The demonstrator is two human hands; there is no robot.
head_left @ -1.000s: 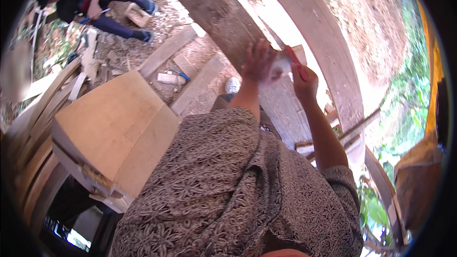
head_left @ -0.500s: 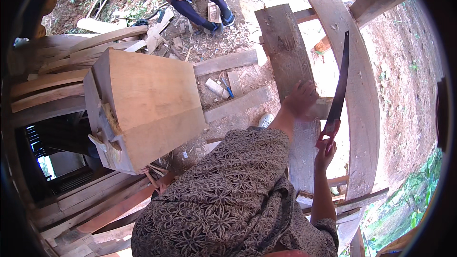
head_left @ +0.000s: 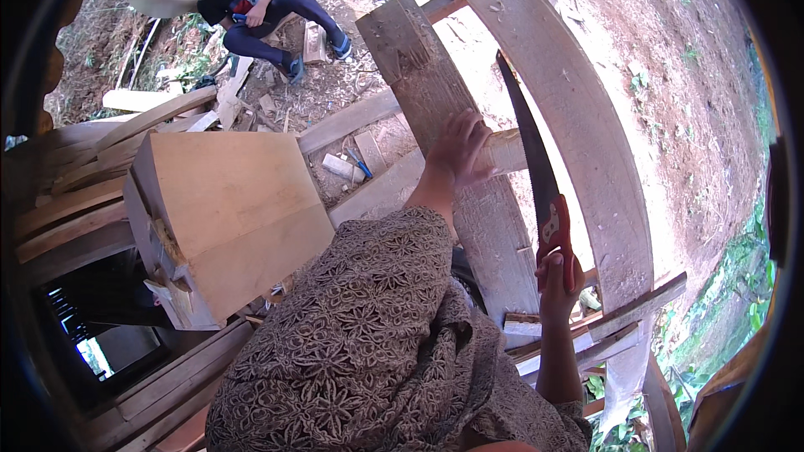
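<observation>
Saw (head_left: 541,163) in the wearer's right hand (head_left: 556,283), whose grip is closed around the red handle. The dark blade points away from the body, leaning a little left, its toothed edge at the right end of a pale wood block (head_left: 507,151). I cannot tell whether the teeth have entered the wood.

The block lies across a worn plank (head_left: 494,234), its right end jutting past the plank's edge. The left hand (head_left: 456,146) is on the block's other end, its grip holding the block against the plank, fingers toward the far side and thumb on the near side.

To the right, a curved plank (head_left: 578,109) runs alongside; a crosspiece (head_left: 444,7) links the 2 near their far ends. To the left stands a large tan box (head_left: 239,192) of wood, beside stacked boards (head_left: 71,201). On the ground between box and plank are small offcuts (head_left: 342,168) and a blue tool (head_left: 360,163). At upper left, 1 co-worker (head_left: 268,21) in dark clothes sits with a blue object in hand.
</observation>
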